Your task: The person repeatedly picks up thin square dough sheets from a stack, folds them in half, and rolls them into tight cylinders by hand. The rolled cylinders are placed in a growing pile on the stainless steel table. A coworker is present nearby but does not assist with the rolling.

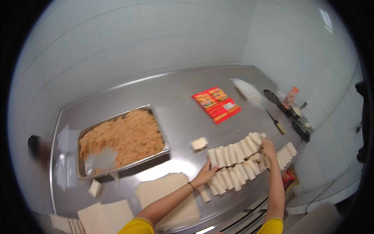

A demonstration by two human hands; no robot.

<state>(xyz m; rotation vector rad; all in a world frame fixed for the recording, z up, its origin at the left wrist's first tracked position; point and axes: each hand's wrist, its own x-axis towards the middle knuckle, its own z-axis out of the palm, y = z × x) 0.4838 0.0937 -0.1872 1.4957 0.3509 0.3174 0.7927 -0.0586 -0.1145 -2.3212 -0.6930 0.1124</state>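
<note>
Two rows of uncooked spring rolls (233,152) lie side by side on the steel table in front of me, the far row partly on top of the near one. My left hand (206,173) cups the left end of the far row, thumb and fingers against the end roll. At the other end, my right hand (268,149) presses on the last rolls, so the row is held between both hands. A stack of square pastry wrappers (169,201) lies under my left forearm. One single roll (204,193) rests beside the near row's left end.
A deep metal tray (168,148) of orange-brown filling stands left, a clear scraper-like sheet (100,161) in it. Beyond are a red printed packet (216,105), plastic bag (248,92) and long-handled utensil (274,121). More rolls (286,156) lie right. A blurred person (38,150) is far left.
</note>
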